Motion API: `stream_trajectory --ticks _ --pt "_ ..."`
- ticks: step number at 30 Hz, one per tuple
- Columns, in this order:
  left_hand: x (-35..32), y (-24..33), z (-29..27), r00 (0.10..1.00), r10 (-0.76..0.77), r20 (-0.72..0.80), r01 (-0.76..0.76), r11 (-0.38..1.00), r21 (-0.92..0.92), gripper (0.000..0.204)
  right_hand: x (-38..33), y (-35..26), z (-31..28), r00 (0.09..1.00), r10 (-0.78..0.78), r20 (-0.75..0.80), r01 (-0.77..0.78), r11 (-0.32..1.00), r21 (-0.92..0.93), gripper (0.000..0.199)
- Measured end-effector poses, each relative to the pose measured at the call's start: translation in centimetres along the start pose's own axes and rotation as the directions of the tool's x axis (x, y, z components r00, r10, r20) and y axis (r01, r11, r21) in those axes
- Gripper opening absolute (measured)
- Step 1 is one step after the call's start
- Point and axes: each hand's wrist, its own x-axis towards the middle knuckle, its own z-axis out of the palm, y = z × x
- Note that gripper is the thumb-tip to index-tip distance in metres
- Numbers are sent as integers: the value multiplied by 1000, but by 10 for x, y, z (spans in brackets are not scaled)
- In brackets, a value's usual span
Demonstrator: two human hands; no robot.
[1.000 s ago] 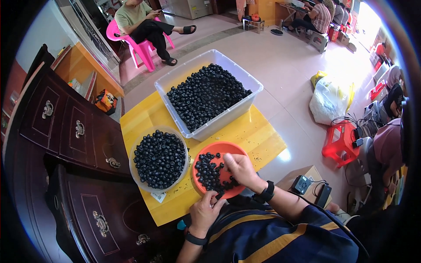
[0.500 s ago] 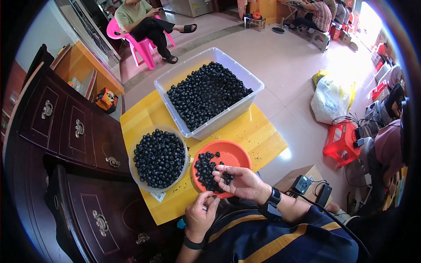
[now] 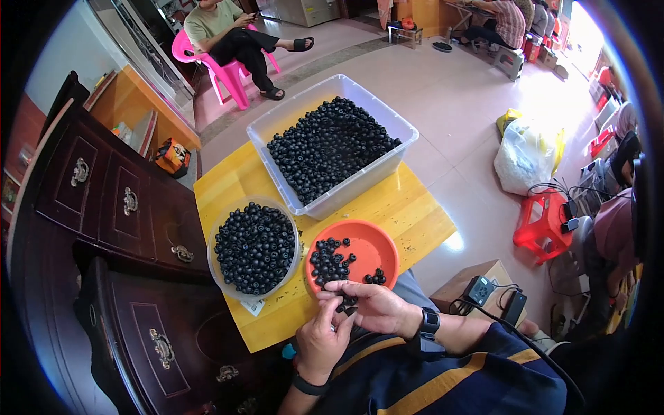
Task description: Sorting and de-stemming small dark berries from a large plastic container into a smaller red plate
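Head view: round, blue-black pieces are left in the shallow orange plastic bowl, seemingly part-worked; at the near rim, fingers are half curled on the right hand, nearly pinched on the left hand, any grip impossible to tell.

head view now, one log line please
left hand: by right hand; right hand: over near rim of orange bowl; bowl: dark round pieces inside; grips: unclear

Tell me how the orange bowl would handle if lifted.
The orange bowl is probably stiff, as its rim holds a smooth round. It may feel fairly light, since black balls cover only part of its inside. Those would likely roll if it tilted, being roundish and loose.
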Motion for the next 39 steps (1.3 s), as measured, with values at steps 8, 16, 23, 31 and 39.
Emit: stream_trajectory --ticks 8,16,23,31,39 --pt "1 -6 2 998 12 -59 -9 998 56 29 7 2 -14 999 -14 52 13 1000 16 27" --pt "4 -1 -9 992 -66 -107 47 984 -169 25 5 0 -15 999 -10 46 9 999 33 20" --pt "7 2 -12 988 -80 -132 34 947 -319 21 6 7 -30 963 125 238 -126 992 -12 25" --pt "6 8 -13 992 -44 -122 7 959 -283 23 6 10 -23 971 35 235 -14 996 -89 22" --pt "2 2 -7 983 -42 -177 -19 942 -334 22 1 12 -20 996 -42 76 59 970 -235 14"
